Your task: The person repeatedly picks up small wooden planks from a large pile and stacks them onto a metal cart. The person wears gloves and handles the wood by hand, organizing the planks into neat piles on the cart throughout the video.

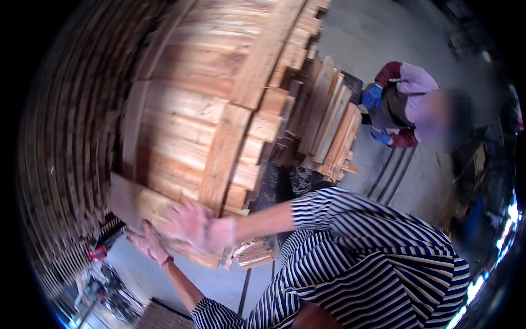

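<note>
Flat pale-brown wooden board [141, 202] lies at the near end of the tan plank stack [183, 137]; I judge other rows laid, remainder unclear. Pink-gloved right hand [198, 226] spreads over it; left hand [152, 244], fingers part-open, meets its edge, grip uncertain.

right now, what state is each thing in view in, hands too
Pale wooden slats: side by side, ends uneven
Wide brownish wooden board: at the slats' near end
Left hand in pinkish work glove: at the board's edge, grip unclear
Right hand in matching glove: open, blurred, over the board
Long narrow wooden strips: piled, ends uneven
Co-worker's blue gloves: worn
Navy-and-white striped shirt: worn, creased
</note>
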A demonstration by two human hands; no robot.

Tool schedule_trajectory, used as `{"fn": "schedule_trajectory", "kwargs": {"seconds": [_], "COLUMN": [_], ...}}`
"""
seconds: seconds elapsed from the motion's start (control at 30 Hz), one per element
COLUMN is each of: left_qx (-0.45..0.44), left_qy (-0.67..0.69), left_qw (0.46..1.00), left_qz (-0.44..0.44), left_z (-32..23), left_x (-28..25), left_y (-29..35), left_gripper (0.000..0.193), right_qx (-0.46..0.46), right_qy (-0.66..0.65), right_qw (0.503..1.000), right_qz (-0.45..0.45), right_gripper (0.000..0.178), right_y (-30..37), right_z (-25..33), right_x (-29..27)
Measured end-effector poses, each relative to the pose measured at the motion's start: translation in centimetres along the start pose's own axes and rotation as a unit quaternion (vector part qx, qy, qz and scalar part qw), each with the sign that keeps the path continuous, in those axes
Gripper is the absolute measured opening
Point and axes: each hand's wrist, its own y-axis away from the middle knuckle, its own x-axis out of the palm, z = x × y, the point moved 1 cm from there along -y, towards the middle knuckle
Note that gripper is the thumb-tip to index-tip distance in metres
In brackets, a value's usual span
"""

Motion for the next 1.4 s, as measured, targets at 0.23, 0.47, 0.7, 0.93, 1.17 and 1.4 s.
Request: {"fn": "schedule_trajectory", "kwargs": {"seconds": [0.23, 0.47, 0.7, 0.93, 1.17, 1.4], "left_qx": [0.341, -0.009, -0.092, -0.254, -0.425, -0.309], "left_qy": [0.426, 0.293, 0.323, 0.448, 0.545, 0.543], "left_qw": [0.811, 0.724, 0.644, 0.557, 0.447, 0.581], "left_qz": [0.209, 0.624, 0.688, 0.652, 0.568, 0.522], "left_z": [-22.4, -26.1, -34.3, -28.7, -33.6, -34.6], "left_x": [-6.7, 25.6, 37.7, 41.1, 45.1, 41.9], "left_y": [21.3, 38.4, 44.4, 40.7, 38.5, 42.2], "left_gripper": [0.045, 0.065, 0.07, 0.052, 0.057, 0.065], "right_qx": [0.183, 0.637, 0.746, 0.578, 0.716, 0.721], "right_qy": [-0.072, -0.164, -0.145, -0.44, -0.159, -0.191], "right_qw": [0.971, 0.721, 0.63, 0.62, 0.638, 0.614], "right_qz": [0.135, -0.219, -0.16, -0.296, -0.234, -0.257], "right_gripper": [0.04, 0.067, 0.088, 0.088, 0.101, 0.101], "right_y": [22.8, 27.7, 25.9, 32.5, 25.6, 25.1], "right_z": [-20.0, -48.0, -62.8, -59.6, -60.6, -61.1], "right_x": [-0.4, 0.7, 4.5, 1.0, -1.2, -0.8]}}
